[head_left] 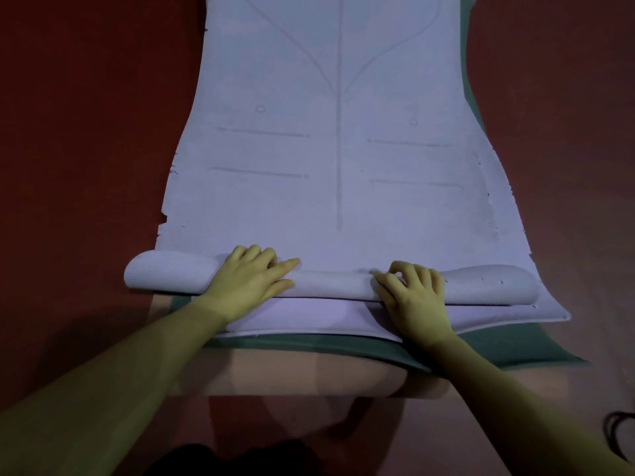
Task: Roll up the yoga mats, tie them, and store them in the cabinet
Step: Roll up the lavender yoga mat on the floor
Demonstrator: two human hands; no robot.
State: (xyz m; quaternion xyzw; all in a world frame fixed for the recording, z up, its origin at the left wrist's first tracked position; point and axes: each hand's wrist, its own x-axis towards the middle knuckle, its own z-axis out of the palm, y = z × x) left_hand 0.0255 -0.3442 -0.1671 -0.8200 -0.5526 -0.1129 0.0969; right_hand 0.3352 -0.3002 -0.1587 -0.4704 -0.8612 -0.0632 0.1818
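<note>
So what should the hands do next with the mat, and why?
Probably push the roll forward another turn. Both the left hand and the right hand rest on it, it is only a thin roll, and most of the purple mat lies flat ahead.

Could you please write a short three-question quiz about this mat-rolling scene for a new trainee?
1. True or false: the lilac mat is already rolled up completely.
2. Which colour is the mat lying under the lilac one? A) green B) yellow C) black
3. Where do the left hand and right hand rest?

Key:
1. False. Only the near end is rolled; most of the mat lies flat.
2. A, green; its edge shows at the near side and along the right.
3. Both press on top of the rolled part, left and right of its middle, fingers pointing forward.
</note>
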